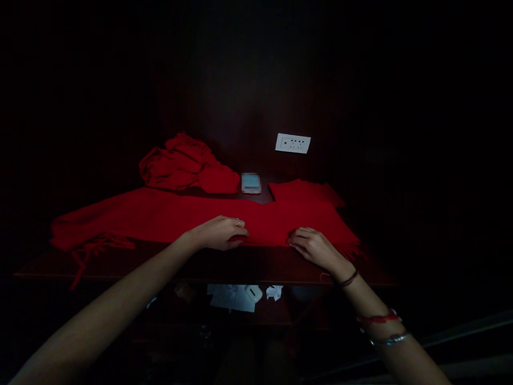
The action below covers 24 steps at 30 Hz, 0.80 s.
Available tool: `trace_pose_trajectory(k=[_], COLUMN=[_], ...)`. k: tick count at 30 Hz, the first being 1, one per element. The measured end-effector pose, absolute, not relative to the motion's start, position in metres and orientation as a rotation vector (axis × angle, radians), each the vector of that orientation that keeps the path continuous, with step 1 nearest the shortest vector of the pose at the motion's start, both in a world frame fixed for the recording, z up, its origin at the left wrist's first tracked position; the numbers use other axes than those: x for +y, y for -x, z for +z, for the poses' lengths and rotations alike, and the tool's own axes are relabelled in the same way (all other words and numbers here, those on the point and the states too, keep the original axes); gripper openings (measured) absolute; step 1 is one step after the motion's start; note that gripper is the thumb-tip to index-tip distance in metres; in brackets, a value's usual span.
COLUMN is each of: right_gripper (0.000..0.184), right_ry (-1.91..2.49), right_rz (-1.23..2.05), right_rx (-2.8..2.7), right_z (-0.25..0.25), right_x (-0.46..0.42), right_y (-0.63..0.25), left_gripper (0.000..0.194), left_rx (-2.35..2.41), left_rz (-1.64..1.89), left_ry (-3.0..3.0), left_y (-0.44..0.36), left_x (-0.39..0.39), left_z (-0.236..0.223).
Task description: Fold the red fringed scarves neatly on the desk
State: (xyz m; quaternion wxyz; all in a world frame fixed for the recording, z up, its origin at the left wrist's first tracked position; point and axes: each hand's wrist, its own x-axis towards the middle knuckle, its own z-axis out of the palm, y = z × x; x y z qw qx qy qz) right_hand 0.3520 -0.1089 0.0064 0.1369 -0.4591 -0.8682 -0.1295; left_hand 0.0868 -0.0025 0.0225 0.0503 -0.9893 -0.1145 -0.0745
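Note:
A long red scarf (pixel 160 214) with fringed ends lies stretched across a dark tabletop, its left fringe hanging toward the front edge. My left hand (pixel 222 232), with a ring on one finger, is closed on the scarf's near edge around the middle; some fingertips are hidden. To its right, my right hand (pixel 310 246) has its bent fingers closed on the same edge, closer to the right fringe. Behind the scarf on the left sits a crumpled red cloth heap (pixel 180 166). A flat red folded cloth (pixel 304 191) lies at the back right.
A small pale box-like object (pixel 251 183), blurred, rests between the red cloths. On the dark wall behind is a white socket plate (pixel 293 143). Under the tabletop, a lower shelf holds papers (pixel 230 297), a white rounded object (pixel 254 293) and crumpled paper (pixel 274 292).

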Motion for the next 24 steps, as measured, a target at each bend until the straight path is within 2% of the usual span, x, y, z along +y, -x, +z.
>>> trace_pose_trajectory(k=[9, 15, 19, 24], right_gripper=[0.023, 0.026, 0.026, 0.026], right_ry=[1.361, 1.398, 1.533, 1.681], right_rz=[-0.34, -0.226, -0.209, -0.223], right_rx=[-2.451, -2.279, -2.228, -2.444], right_z=[0.003, 0.015, 0.026, 0.025], right_x=[-0.11, -0.123, -0.132, -0.138], right_y=[-0.348, -0.366, -0.403, -0.431], left_gripper=[0.035, 0.041, 0.039, 0.039], left_rx=[-0.347, -0.514, -0.597, -0.464], left_rz=[-0.326, -0.06, 0.028, -0.195], left_ry=[3.134, 3.152, 3.189, 3.2], left_y=[-0.092, -0.093, -0.099, -0.158], left_x=[-0.005, 0.003, 0.006, 0.001], left_z=[0.017, -0.002, 0.008, 0.03])
